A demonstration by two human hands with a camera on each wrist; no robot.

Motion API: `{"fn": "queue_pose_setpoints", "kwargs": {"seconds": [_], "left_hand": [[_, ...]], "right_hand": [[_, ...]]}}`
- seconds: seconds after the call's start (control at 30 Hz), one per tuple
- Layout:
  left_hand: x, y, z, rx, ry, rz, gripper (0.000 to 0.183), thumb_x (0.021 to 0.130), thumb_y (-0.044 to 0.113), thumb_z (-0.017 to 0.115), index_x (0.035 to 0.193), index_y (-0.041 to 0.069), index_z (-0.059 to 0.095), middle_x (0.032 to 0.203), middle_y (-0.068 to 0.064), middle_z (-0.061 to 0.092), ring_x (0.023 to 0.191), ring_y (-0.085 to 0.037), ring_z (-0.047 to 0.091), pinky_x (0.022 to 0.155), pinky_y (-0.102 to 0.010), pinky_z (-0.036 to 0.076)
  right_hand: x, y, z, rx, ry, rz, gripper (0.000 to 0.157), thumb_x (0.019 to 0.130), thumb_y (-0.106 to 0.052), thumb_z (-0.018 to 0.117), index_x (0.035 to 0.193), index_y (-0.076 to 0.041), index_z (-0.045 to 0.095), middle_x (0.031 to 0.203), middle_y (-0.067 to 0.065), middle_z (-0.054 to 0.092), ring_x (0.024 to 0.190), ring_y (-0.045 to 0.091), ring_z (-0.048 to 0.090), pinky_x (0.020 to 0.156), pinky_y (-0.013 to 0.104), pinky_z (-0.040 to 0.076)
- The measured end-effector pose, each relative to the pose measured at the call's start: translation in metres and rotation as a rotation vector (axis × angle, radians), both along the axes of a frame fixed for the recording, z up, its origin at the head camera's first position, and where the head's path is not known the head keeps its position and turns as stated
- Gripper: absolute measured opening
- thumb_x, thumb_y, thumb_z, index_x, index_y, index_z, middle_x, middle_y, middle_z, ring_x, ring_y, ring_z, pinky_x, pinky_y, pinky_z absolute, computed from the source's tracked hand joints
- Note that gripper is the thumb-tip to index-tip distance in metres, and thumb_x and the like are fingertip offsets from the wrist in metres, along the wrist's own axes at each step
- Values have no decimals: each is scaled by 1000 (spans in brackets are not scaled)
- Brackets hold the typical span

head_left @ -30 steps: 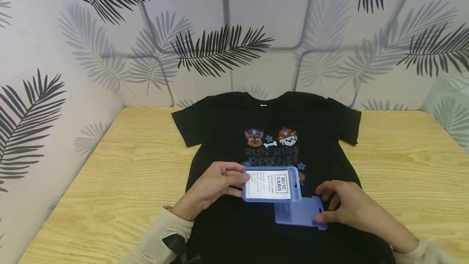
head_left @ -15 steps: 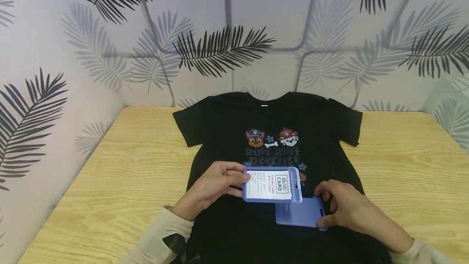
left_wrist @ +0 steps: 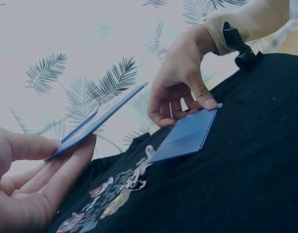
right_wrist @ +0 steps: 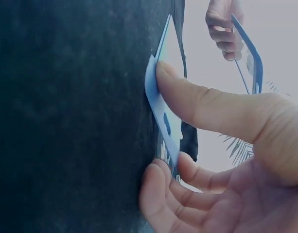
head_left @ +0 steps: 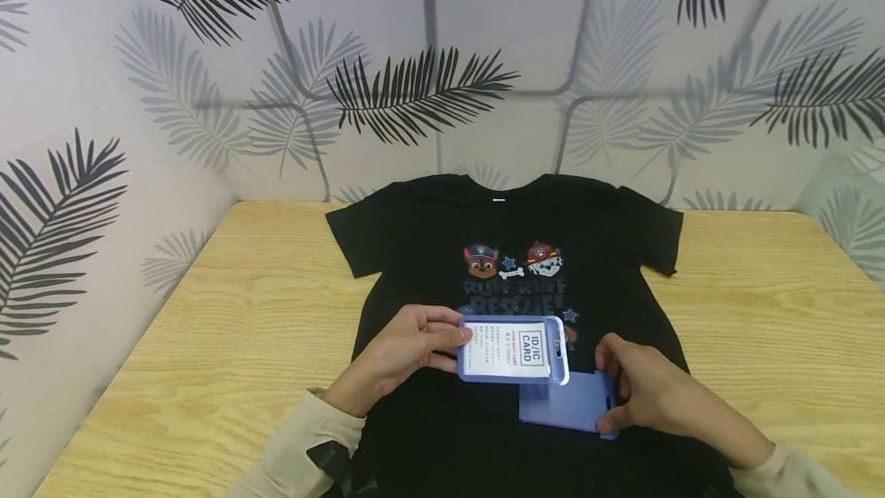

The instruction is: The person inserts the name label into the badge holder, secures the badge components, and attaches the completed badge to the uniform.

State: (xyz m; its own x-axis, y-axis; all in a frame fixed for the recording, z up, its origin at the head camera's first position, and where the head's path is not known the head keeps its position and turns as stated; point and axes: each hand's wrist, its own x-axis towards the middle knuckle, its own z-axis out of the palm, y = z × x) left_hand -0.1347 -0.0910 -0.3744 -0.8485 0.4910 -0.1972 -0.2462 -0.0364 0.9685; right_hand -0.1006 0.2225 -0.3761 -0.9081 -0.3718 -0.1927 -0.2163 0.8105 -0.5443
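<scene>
My left hand [head_left: 408,344] pinches one short end of a blue plastic card holder [head_left: 558,372], thumb on top and fingers beneath. A white card printed "ID/IC CARD" [head_left: 508,348] lies in the holder, turned sideways. Lower and to the right, my right hand [head_left: 653,390] grips the slotted end of a flat blue panel [head_left: 563,402] between thumb and fingers. The holder overlaps the panel's upper left part in the head view. In the left wrist view, a gap separates the tilted holder [left_wrist: 97,121] from the panel [left_wrist: 183,138].
A black T-shirt [head_left: 429,252] with cartoon dog faces and lettering lies spread on the light wooden table [head_left: 228,313] under both hands. Behind the table stands a pale wall covering [head_left: 498,21] with a leaf pattern.
My right hand has shifted slightly with the panel, its thumb now a little lower on the slotted end. The left hand and card holder stay nearly still.
</scene>
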Motion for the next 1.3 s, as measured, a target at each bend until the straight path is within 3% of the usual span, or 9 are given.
{"fn": "queue_pose_setpoints", "kwargs": {"seconds": [0.17, 0.3, 0.47, 0.6, 0.77, 1.03, 1.3], "left_hand": [[0, 0, 0, -4, -1, 0, 27, 91, 1, 61, 114, -13, 56, 107, -23, 68, 82, -21, 70, 76, -41, 58], [0, 0, 0, -5, 4, -1, 28, 91, 1, 61, 114, -13, 56, 107, -24, 68, 82, -21, 70, 76, -42, 58], [-1, 0, 0, -7, 4, 0, 27, 91, 1, 62, 114, -13, 56, 105, -23, 69, 82, -21, 70, 76, -41, 58], [-2, 0, 0, -3, -5, 4, 27, 91, 1, 62, 114, -13, 57, 105, -23, 69, 82, -21, 70, 76, -41, 58], [-2, 0, -1, 5, -5, 5, 26, 91, 2, 62, 112, -12, 57, 104, -22, 69, 82, -21, 69, 76, -42, 58], [-3, 0, 0, -3, -8, 8, 27, 91, 2, 63, 113, -12, 57, 105, -23, 69, 82, -22, 70, 76, -41, 58], [-3, 0, 2, -6, -10, 11, 28, 91, 2, 63, 114, -12, 57, 106, -23, 69, 82, -23, 70, 76, -42, 58]], "right_hand": [[0, 2, 1, -106, -75, -67, 59, 65, -4, 88, 106, -3, 46, 77, 2, 57, 66, 15, 56, 56, 27, 50], [-2, 10, 1, -324, -222, -123, 50, 76, 4, 78, 114, 7, 45, 76, 6, 57, 69, 19, 60, 61, 32, 56], [-4, 21, 0, -523, -397, -126, 28, 88, -3, 66, 109, 11, 53, 82, 8, 59, 77, 22, 62, 70, 36, 59], [-7, 25, 0, -587, -461, -155, 28, 93, -11, 63, 110, 9, 53, 89, 9, 61, 83, 22, 63, 75, 39, 59], [-7, 25, 1, -620, -452, -188, 30, 96, -11, 58, 114, 10, 48, 94, 10, 60, 87, 22, 61, 75, 40, 58], [-5, 29, 7, -593, -323, -313, 36, 98, -15, 56, 121, 11, 46, 95, 7, 59, 85, 18, 60, 73, 35, 57], [-5, 37, 13, -574, -262, -349, 44, 100, -18, 55, 127, 13, 41, 97, 6, 62, 82, 16, 62, 73, 30, 57]]}}
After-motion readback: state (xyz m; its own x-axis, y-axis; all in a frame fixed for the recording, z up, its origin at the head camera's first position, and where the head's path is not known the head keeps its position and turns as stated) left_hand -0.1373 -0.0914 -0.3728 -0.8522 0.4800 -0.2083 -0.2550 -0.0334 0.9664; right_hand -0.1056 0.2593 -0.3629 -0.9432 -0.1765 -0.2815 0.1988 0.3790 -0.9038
